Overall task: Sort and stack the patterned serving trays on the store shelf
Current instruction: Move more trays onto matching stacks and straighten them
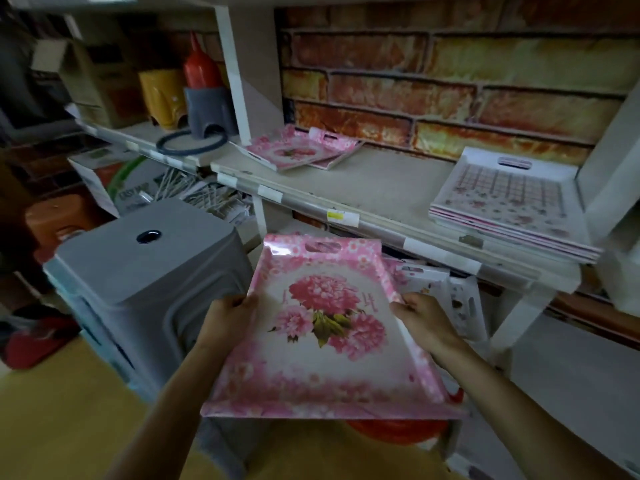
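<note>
Reaches forward and up from the lower edge of the view with the bare left forearm (162, 417) and the bare right forearm (512, 403), converging slightly. Grips the left rim of a pink flowered tray (325, 368) in the left hand (230, 320), fingers (247, 301) curled round the edge, back of the hand toward the camera. Clasps the opposite rim in the right hand (427, 322), fingertips on the edge. Holds both hands level, well apart, wrists roughly straight.
</note>
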